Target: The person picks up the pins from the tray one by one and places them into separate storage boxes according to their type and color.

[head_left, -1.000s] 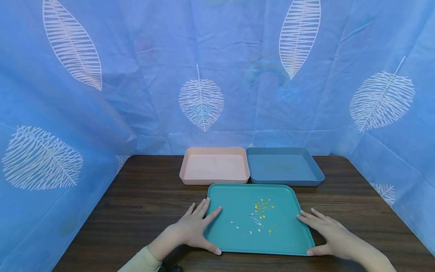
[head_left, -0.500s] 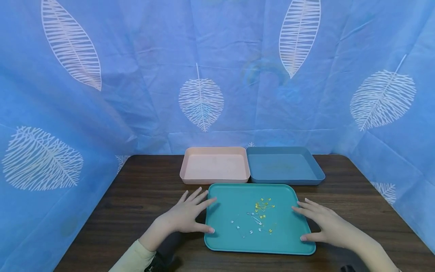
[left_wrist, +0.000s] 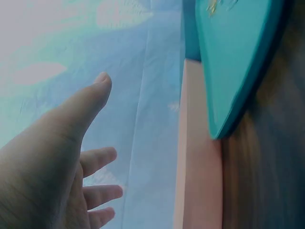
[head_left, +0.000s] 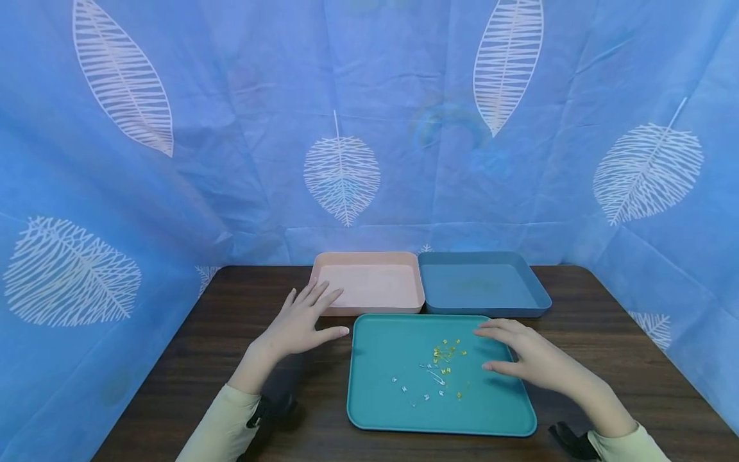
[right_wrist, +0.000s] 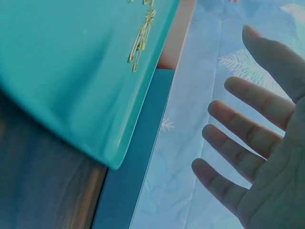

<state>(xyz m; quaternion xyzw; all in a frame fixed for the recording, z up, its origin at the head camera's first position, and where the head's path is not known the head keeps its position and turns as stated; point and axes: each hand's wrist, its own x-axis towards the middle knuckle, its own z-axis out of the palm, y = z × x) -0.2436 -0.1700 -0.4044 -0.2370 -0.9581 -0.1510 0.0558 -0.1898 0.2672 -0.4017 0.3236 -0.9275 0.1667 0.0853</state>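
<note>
A teal tray (head_left: 392,410) lies on the dark wooden table, bearing a loose scatter of small safety pins. The gold safety pins (head_left: 443,353) cluster right of the tray's middle; silver safety pins (head_left: 437,378) lie nearer the front. My left hand (head_left: 297,327) hovers left of the tray with fingers spread, its fingertips overlapping the near left corner of the pink tray (head_left: 369,282). Over the teal tray's right side is my right hand (head_left: 522,353), fingers extended and holding nothing. Both palms look bare in the wrist views.
A blue tray (head_left: 485,285) stands beside the pink one at the back of the table (head_left: 260,301), both just behind the teal tray. Blue cloth with white leaf prints (head_left: 342,179) hangs behind and at the sides.
Both hands have come off the teal tray's side edges. The left moved up and away toward the pink tray; the right moved inward over the teal tray. The trays stay put.
</note>
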